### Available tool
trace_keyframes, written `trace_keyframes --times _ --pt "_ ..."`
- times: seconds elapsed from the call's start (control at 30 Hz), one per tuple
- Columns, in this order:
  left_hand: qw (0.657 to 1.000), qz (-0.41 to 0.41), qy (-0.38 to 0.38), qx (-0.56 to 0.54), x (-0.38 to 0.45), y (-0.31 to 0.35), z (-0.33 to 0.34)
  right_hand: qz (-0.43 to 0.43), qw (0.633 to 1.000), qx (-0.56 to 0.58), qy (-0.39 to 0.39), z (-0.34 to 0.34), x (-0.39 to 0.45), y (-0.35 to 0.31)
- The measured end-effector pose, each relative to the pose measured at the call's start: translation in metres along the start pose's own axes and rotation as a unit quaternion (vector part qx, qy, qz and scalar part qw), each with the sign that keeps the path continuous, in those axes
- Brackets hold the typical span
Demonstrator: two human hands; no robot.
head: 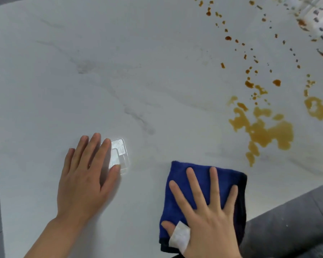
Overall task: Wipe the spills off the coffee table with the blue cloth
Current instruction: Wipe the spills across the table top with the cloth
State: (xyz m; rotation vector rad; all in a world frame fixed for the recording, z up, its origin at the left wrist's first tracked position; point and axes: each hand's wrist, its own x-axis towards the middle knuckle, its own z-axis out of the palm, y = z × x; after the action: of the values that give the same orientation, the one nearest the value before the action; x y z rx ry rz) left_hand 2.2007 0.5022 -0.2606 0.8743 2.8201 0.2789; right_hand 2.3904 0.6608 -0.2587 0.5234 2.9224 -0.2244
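The right hand, fingers spread flat, presses the folded blue cloth at five o'clock on the white marble coffee table. Amber spills lie at two o'clock. The left hand, flat, touches a clear plastic piece.

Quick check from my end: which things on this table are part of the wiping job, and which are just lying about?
Job:
- blue cloth, folded, flat under the right hand
- brown spills, beyond the cloth to its right, not yet wiped
- table

Lying about:
- clear plastic piece, under the left hand's fingertips
- clear object at the far right corner, too blurred to identify
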Motion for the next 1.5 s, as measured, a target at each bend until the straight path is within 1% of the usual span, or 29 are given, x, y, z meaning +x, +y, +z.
trace_keyframes --times 0.13,0.2,0.3,0.37,0.47,0.53,0.6,0.67,0.73,0.8,0.87,1.0,1.1,1.17,1.23,1.33,1.43,1.5 --pt "1.0 -0.004 -0.006 0.006 0.001 0.001 0.0 -0.06 0.998 0.01 0.024 -0.002 0.027 0.003" --pt "1.0 -0.003 -0.006 0.008 0.0 0.001 0.0 -0.07 0.997 0.002 0.03 -0.007 0.048 0.013" --pt "1.0 -0.007 0.0 -0.003 0.001 0.003 -0.001 -0.051 0.998 -0.025 0.03 -0.018 0.076 0.041" --pt "1.0 -0.006 0.004 -0.003 0.001 0.002 0.0 -0.029 0.999 -0.034 0.025 -0.023 0.079 0.065" --pt "1.0 -0.001 0.013 0.0 0.001 0.0 0.002 0.02 0.999 -0.026 0.01 -0.024 0.053 0.094" --pt "1.0 0.003 0.018 0.004 0.001 -0.001 0.003 0.035 0.999 -0.012 0.001 -0.018 0.024 0.093" --pt "1.0 0.004 0.021 0.004 0.001 -0.001 0.004 0.021 1.0 -0.002 -0.005 -0.011 0.0 0.078" --pt "1.0 0.005 0.024 0.005 0.001 -0.001 0.004 -0.014 1.0 -0.013 -0.006 -0.008 -0.006 0.063" --pt "1.0 0.006 0.028 0.004 0.002 0.0 0.004 -0.05 0.999 -0.012 -0.002 -0.007 0.005 0.057" --pt "1.0 0.004 0.029 0.002 0.001 0.0 0.004 -0.065 0.998 -0.003 0.011 -0.011 0.028 0.059" --pt "1.0 0.002 0.028 -0.001 0.001 -0.001 0.003 -0.048 0.999 -0.008 0.015 -0.017 0.057 0.067" --pt "1.0 0.003 0.026 0.001 0.001 -0.003 0.004 0.031 0.999 -0.038 -0.011 -0.031 0.095 0.107" --pt "1.0 0.006 0.024 0.005 0.002 -0.002 0.003 0.104 0.994 -0.029 -0.018 -0.033 0.078 0.13" --pt "1.0 0.004 0.021 0.009 0.002 -0.002 0.003 0.132 0.991 -0.013 -0.028 -0.031 0.051 0.126" --pt "1.0 0.004 0.018 0.009 0.002 -0.002 0.003 0.108 0.993 0.009 -0.049 -0.028 0.027 0.109" --pt "1.0 0.007 0.012 0.013 0.002 -0.002 0.003 0.021 0.998 -0.011 -0.057 -0.023 0.015 0.082" --pt "1.0 0.011 0.009 0.011 0.004 -0.003 0.003 -0.064 0.997 -0.02 -0.038 -0.02 0.04 0.074" --pt "1.0 0.013 0.012 0.008 0.003 -0.003 0.004 -0.076 0.996 -0.019 -0.029 -0.023 0.069 0.077"
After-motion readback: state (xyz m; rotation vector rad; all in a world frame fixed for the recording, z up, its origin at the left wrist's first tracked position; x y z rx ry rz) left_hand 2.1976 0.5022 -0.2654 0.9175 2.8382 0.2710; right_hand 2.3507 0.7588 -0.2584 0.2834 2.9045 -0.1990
